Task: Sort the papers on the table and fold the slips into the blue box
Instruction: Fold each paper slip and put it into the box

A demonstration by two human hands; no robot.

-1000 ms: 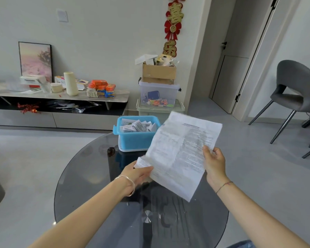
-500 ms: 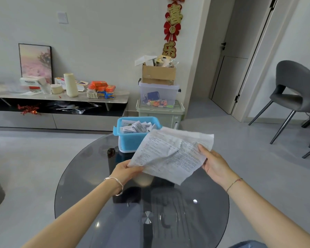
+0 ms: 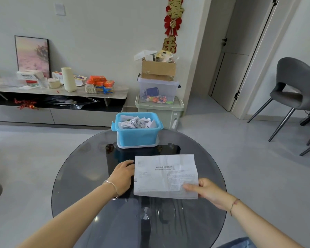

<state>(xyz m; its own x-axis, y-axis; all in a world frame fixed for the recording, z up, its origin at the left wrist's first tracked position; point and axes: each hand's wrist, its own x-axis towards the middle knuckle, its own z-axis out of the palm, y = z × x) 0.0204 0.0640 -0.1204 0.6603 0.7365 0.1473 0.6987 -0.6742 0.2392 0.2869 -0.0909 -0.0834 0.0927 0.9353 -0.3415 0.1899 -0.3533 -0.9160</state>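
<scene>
Lowered from mid-air since the earlier frames, the sheet (image 3: 166,176) now lies nearly flat on the glass table (image 3: 79,176), long side across, probably so it can be smoothed and creased against a hard surface. Nearest, the right hand (image 3: 208,191) pinches the sheet's lower right corner, thumb and fingertips closed on the paper, which likely keeps that corner ready to lift for a fold. Across from it, the left hand (image 3: 123,176) sits knuckles up at the sheet's left edge, fingers curled with their tips meeting the paper; whether they grip the edge or only steady it, I cannot tell. Its place there seems meant to stop the sheet sliding on slick glass. The sheet is white, thin and wrinkled, with old fold lines, a centred heading and small print too fine to read. Beyond it, at the table's far edge and apart from the sheet, stands the blue box (image 3: 137,136), open and already heaped with folded slips (image 3: 138,122).
</scene>
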